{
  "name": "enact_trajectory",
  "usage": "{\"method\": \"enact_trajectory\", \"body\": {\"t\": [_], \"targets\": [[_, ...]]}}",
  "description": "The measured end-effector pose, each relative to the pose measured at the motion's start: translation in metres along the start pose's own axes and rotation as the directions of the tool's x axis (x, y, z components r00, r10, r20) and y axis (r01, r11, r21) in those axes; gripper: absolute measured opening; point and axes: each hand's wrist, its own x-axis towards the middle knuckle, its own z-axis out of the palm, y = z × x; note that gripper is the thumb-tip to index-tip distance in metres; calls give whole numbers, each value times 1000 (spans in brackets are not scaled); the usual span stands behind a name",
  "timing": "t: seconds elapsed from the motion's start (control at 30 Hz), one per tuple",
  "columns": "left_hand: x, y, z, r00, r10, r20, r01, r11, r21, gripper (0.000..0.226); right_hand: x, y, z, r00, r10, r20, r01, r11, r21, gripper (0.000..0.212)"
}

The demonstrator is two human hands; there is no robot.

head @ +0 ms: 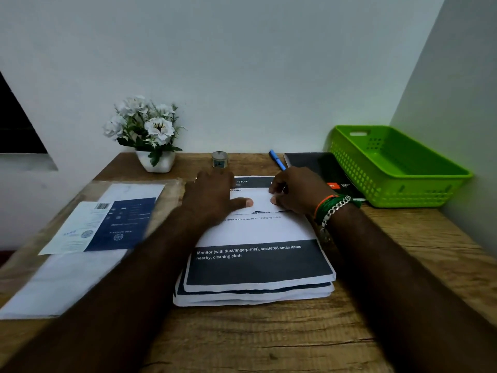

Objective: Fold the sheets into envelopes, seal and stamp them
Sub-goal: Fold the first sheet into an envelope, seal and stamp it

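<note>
A stack of printed sheets [255, 267] with dark bands lies in the middle of the wooden desk [269, 340]. On the far part of the top sheet lies a white folded flap [259, 201]. My left hand [212, 196] lies flat on the sheet's far left part, with its thumb pressing the flap. My right hand [295, 192] is curled around a blue pen [277, 159], and its thumb touches the flap's right side. A small tape roll [220, 159] stands just beyond the sheets.
White and blue printed papers [99, 227] lie in a clear sleeve at the left. A white pot of white flowers [156, 162] stands at the back left. A dark notebook [322, 168] and a green plastic basket [398, 168] sit at the back right by the wall.
</note>
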Motion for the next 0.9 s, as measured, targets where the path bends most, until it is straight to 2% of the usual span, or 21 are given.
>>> {"method": "enact_trajectory", "body": {"t": [0.17, 0.27, 0.57, 0.7, 0.77, 0.9], "targets": [[8, -10, 5, 1000, 22, 23, -19, 993, -120, 49, 1, -1, 11, 996, -58, -64, 64, 993, 97, 29], [10, -10, 5, 999, 47, 18, -43, 985, -169, 57, 3, -5, 21, 989, -109, -99, 119, 988, 102, 30], [11, -11, 5, 998, 43, 43, -34, 981, -192, 46, 5, -3, 20, 995, -44, -90, 57, 988, 145, 25], [8, 1, 3, 987, 133, -94, -149, 972, -184, 24, 9, -4, 17, 984, -39, -173, 98, 931, 351, 14], [9, 6, 0, 979, 124, -160, -155, 967, -201, 16, 9, -6, 12, 975, -65, -213, 149, 902, 406, 11], [13, -4, -13, 979, 97, -178, -139, 961, -240, 27, 10, -1, 5, 977, -31, -213, 131, 872, 472, 13]]}}
